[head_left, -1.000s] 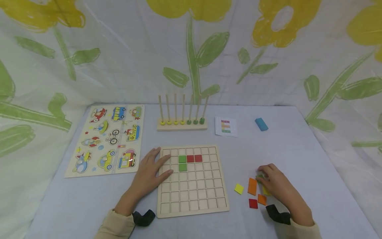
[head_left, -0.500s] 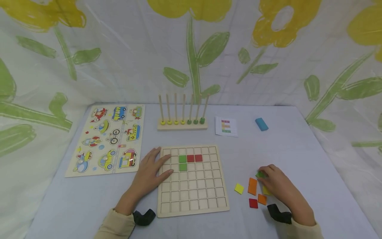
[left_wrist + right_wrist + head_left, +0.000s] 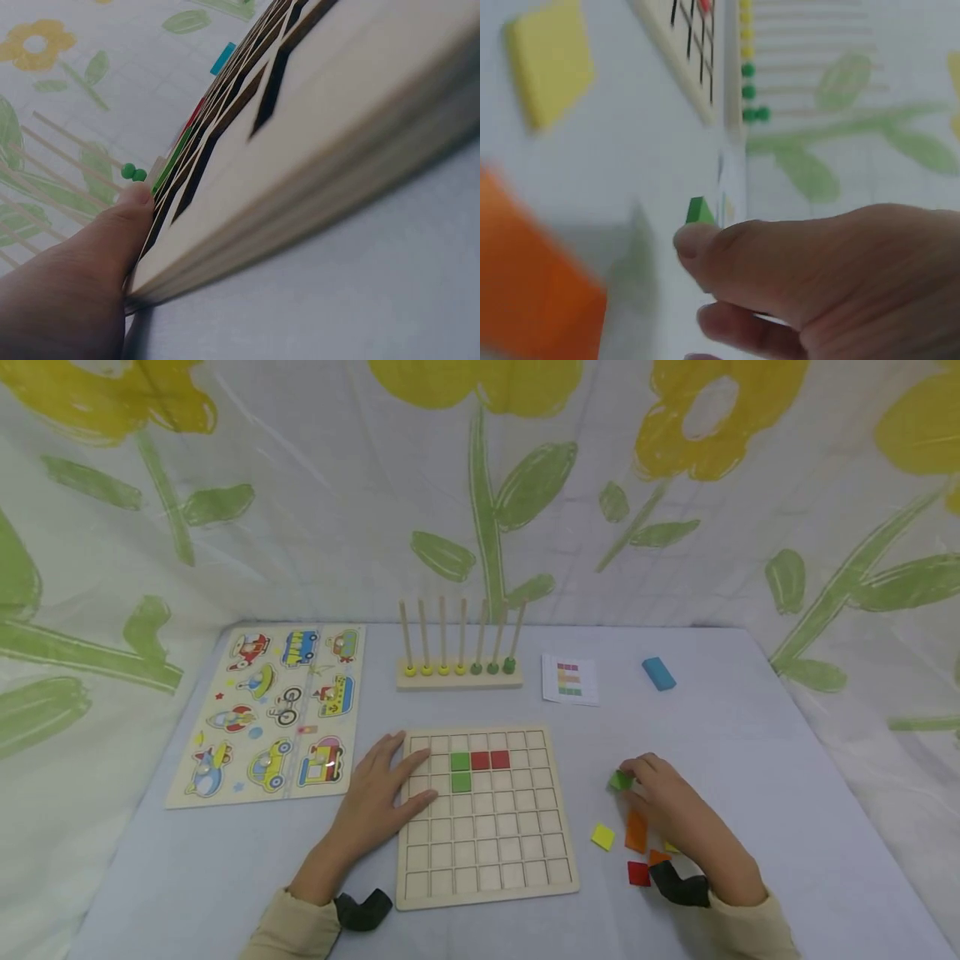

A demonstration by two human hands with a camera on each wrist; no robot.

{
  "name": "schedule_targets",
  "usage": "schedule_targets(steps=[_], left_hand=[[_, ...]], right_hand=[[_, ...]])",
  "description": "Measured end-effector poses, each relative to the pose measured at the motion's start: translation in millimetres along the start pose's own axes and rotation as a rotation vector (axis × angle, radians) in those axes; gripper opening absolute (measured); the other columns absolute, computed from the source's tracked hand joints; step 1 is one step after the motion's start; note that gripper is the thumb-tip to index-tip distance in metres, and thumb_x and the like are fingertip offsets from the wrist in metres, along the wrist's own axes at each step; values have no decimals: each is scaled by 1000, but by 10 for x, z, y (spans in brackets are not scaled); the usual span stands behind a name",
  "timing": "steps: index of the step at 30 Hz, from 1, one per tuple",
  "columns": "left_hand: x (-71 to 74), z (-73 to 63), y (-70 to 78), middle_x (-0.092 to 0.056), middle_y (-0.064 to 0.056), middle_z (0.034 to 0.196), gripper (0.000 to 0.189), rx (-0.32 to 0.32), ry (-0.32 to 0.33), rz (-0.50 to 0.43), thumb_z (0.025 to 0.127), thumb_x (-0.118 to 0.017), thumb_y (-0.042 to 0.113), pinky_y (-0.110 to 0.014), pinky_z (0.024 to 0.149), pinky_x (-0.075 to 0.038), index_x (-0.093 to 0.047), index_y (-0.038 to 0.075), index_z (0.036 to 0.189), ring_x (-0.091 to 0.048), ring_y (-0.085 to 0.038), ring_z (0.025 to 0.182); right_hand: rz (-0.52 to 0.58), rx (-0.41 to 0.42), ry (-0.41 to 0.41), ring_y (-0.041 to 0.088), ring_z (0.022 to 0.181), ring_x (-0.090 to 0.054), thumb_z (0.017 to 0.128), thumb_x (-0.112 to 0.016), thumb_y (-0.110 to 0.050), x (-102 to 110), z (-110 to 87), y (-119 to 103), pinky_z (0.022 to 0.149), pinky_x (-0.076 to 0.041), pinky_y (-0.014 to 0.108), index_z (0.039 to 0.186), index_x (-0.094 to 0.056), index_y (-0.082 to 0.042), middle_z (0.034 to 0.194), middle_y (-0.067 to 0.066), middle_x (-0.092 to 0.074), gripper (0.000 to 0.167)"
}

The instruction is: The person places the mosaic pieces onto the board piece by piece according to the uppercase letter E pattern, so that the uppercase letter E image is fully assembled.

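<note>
My right hand [image 3: 669,806] pinches a green square tile [image 3: 620,780] between thumb and fingertips, lifted just above the cloth. The same tile [image 3: 697,211] pokes out past the thumb in the right wrist view. My left hand [image 3: 378,797] lies with spread, straight fingers on the left edge of the wooden grid board [image 3: 487,900]. In the left wrist view the thumb [image 3: 124,221] rests at the board's edge. Two green tiles [image 3: 460,772] and two red tiles [image 3: 490,761] sit in the board's upper cells.
Beneath and beside the right hand lie a yellow tile [image 3: 603,837], an orange rectangle [image 3: 636,832], a red tile [image 3: 639,873] and other partly hidden tiles. Behind stand a peg-and-bead rack [image 3: 459,683], a pattern card [image 3: 570,680] and a blue block [image 3: 659,673]. A vehicle puzzle [image 3: 266,714] lies left.
The right hand has picked up the green tile from among the loose pieces and moved it left and away from the body. The left hand has stayed in place.
</note>
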State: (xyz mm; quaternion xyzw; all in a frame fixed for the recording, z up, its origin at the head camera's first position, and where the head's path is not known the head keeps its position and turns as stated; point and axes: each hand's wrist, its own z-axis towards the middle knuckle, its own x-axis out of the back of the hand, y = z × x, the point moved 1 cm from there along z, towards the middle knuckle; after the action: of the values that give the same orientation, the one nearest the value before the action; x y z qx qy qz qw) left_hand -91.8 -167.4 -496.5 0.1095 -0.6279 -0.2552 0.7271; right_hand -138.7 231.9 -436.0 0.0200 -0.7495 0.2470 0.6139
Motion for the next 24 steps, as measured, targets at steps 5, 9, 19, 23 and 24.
schedule_targets(steps=[5,9,19,23,24], left_hand=[[0,-5,-1,-30,-12,153,59,-22,12,2,86,-62,55,-60,111,-23,-52,28,137,-19,-33,144],[7,1,-4,-31,-12,153,57,-45,28,9,86,-64,54,-59,111,-23,-54,27,135,-20,-33,144],[18,4,15,-30,-13,154,55,-53,32,5,86,-64,51,-61,109,-24,-55,28,135,-20,-35,144],[18,1,17,-29,-12,155,55,-44,20,3,86,-63,53,-61,110,-24,-54,28,135,-20,-34,144],[18,0,18,-29,-12,155,56,-42,17,4,86,-63,53,-61,110,-23,-54,28,135,-20,-34,144]], right_hand=[[-98,248,64,17,103,-58,85,-72,-7,-99,192,-368,88,-53,32,109,-61,-4,110,4,-59,27],[-101,375,48,13,100,-57,86,-71,-10,-181,325,-688,84,-53,26,108,-62,-6,108,2,-58,23],[-89,588,-3,9,95,-52,90,-68,-18,-441,524,-1218,84,-49,21,107,-64,-14,104,-5,-58,18],[-102,648,-9,9,97,-54,91,-65,-18,-517,545,-1345,86,-49,19,107,-65,-16,106,-5,-59,16],[-105,661,-8,9,97,-54,92,-64,-18,-530,544,-1366,86,-49,19,107,-65,-16,106,-5,-59,15]])
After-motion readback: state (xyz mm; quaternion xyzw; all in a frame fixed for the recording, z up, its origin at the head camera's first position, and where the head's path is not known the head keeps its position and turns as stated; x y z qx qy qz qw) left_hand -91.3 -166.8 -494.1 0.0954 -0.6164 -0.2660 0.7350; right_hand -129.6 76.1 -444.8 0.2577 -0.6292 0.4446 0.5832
